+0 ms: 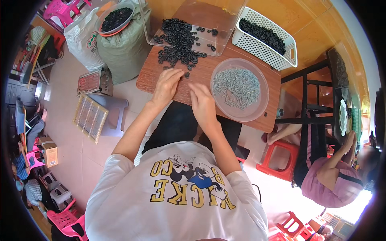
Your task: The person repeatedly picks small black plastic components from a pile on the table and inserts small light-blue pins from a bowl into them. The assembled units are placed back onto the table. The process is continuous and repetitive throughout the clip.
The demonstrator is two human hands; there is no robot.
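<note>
Fingers [173, 74] near black oval pieces [179, 54]

Worktop [146, 78], brown, wood-grained. On it: small black pieces [177, 36], heaped in a clear plastic bin [215, 51] and spilling past its near edge; white perforated basket [254, 47], holding similar black parts [263, 35]; round translucent bowl [264, 95], holding silvery screws [236, 85]. Left hand [167, 85], fingers bent, near the spilled pieces; grasp unclear. Right hand [202, 100], fingers bent, between left hand and bowl; grasp likewise unclear. At left: two bulging sacks [122, 56]. At right: co-worker [333, 176], seated; red stool [277, 173].
</note>
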